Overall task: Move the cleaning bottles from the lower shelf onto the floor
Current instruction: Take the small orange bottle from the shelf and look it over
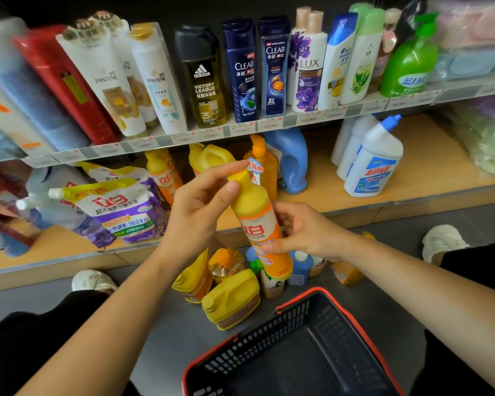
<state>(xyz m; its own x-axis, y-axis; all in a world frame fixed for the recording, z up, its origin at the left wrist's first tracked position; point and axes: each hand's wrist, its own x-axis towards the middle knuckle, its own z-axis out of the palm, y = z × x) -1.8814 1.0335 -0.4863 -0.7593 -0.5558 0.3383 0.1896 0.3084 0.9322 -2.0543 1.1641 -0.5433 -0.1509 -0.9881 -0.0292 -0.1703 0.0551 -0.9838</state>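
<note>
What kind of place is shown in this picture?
Most likely a shop aisle: price labels line the edge of the upper shelf, branded shampoo bottles stand in rows on it, and a shopping basket sits on the floor.

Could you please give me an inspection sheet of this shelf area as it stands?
Surface: wooden lower shelf and grey floor.
Job's things: orange bottle held above the floor; yellow bottles already on the floor; white bottles and blue bottle on the shelf.
Clutter: refill pouches on the shelf; black basket on the floor.
Hands: left hand grips the bottle's neck, right hand holds its body.
Cables: nothing seen.
Surroundings: shampoo bottles on the upper shelf.
</note>
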